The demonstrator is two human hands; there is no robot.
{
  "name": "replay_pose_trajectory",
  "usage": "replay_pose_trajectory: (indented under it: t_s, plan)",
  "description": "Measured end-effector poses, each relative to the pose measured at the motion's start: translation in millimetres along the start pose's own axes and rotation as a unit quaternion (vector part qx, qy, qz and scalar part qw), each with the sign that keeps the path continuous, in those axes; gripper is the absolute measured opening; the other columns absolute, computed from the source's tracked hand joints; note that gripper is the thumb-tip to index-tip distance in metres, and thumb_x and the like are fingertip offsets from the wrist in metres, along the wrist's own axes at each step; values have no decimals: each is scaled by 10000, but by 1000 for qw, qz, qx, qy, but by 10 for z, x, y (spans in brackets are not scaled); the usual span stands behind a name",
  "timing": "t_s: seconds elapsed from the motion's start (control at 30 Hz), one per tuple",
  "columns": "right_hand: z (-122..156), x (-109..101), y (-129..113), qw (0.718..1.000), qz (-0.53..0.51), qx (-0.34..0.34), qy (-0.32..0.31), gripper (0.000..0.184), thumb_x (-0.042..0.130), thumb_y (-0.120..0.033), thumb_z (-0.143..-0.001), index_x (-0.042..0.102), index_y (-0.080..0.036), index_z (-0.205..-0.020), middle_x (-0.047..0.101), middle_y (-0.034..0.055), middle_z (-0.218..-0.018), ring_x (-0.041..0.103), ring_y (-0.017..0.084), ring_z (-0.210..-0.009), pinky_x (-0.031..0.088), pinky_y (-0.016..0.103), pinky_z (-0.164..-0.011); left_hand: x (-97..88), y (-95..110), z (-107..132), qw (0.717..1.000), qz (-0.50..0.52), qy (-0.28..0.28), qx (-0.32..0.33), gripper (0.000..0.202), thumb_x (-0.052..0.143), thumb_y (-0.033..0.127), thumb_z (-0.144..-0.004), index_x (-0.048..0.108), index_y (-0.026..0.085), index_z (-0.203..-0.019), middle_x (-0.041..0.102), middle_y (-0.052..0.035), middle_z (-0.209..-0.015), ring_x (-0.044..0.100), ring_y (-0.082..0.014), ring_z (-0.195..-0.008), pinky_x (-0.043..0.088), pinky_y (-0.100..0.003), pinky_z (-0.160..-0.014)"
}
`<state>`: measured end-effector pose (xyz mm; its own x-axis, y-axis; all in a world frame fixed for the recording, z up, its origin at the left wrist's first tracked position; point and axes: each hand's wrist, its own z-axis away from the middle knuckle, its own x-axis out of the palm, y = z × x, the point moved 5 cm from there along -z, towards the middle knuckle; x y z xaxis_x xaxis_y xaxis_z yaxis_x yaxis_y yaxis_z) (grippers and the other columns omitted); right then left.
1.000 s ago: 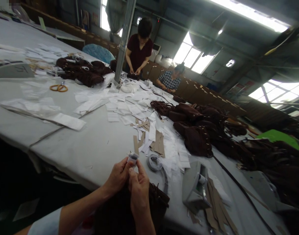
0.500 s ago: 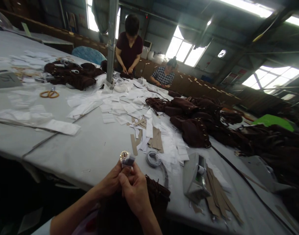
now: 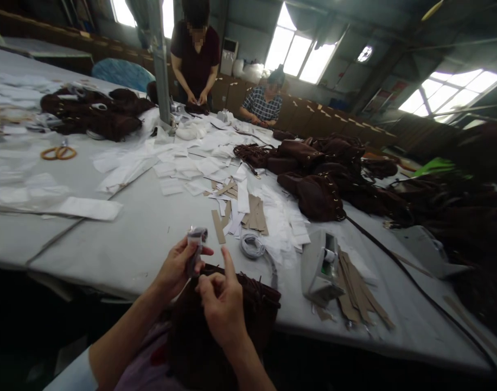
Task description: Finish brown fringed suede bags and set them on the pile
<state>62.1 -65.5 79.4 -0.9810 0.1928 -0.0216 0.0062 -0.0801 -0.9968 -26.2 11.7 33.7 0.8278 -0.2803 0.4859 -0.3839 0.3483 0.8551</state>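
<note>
My left hand [image 3: 176, 267] is closed around a dark strap end [image 3: 196, 237] that stands up from the fingers, with pale see-through wrapping about it. My right hand [image 3: 224, 304] is just to its right, index finger stretched up, thumb and the other fingers pinched together; whatever may be in the pinch is too small to make out. Below both hands a dark brown leather bag [image 3: 259, 304] rests at the table's front edge, partly covered by my hands. A roll of grey tape or strip [image 3: 252, 246] lies just beyond it.
A tape dispenser [image 3: 320, 266] stands at right beside brown card strips [image 3: 360, 290]. White paper pieces [image 3: 179, 168] and scissors with orange handles [image 3: 58, 153] lie across the table. Brown bags [image 3: 309, 193] are heaped at right. Two people work on the far side, near a metal post [image 3: 161, 65].
My hands have moved apart slightly; the right index finger is now extended. The strap end is more upright in my left hand, and its gold buckle no longer shows clearly. The view has tilted down.
</note>
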Motion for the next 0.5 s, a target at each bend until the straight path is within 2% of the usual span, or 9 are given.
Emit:
replay_pose_trajectory:
  t_s: [0.07,0.13,0.2,0.3,0.33,0.4,0.5]
  plan:
    - [72,-232,13,995,54,-10,85,598,551,-376,-845,385,-136,-1368,613,-38,-614,507,99,-493,400,193,-462,-77,3,-69,997,71,3,-29,340,604,445,-837,551,160,-1015,675,-23,-718,470,-45,-410,454,-195,-505]
    - [172,-586,69,979,113,1,169,532,541,-449,-846,511,-129,-1269,606,-25,-598,527,116,-503,405,205,-467,-141,-15,-108,992,103,-22,-68,324,542,455,-874,551,144,-963,672,-32,-656,426,-39,-373,455,-206,-515]
    - [292,-983,169,954,180,35,236,482,509,-545,-835,661,-128,-1026,606,0,-565,538,134,-491,395,222,-452,-183,-33,-125,990,96,-51,-86,329,490,460,-897,540,138,-940,651,-28,-583,388,-43,-349,434,-206,-494]
    - [458,-1386,342,921,266,110,262,597,396,-656,-836,691,-151,-718,594,31,-501,554,156,-470,393,244,-449,-185,-45,-164,995,16,-72,-71,372,461,515,-892,505,152,-961,669,-50,-612,448,-74,-380,391,-195,-455]
    - [491,-1429,389,917,281,130,252,635,361,-678,-836,679,-157,-663,588,36,-482,554,159,-458,394,248,-449,-169,-47,-190,995,-30,-78,-63,393,465,538,-881,495,158,-973,683,-62,-658,488,-88,-410,378,-191,-446]
    - [508,-1382,468,921,282,156,217,665,331,-699,-832,644,-164,-589,576,38,-453,541,152,-419,389,247,-436,-144,-36,-266,986,-141,-81,-44,439,473,578,-858,494,164,-1002,695,-77,-756,568,-124,-515,379,-195,-456]
    - [455,-1111,598,942,237,183,154,591,407,-671,-820,611,-164,-596,576,24,-447,505,128,-357,367,230,-394,-193,73,-394,945,-321,-60,18,480,479,601,-833,552,159,-1005,682,-69,-839,616,-172,-702,434,-233,-570]
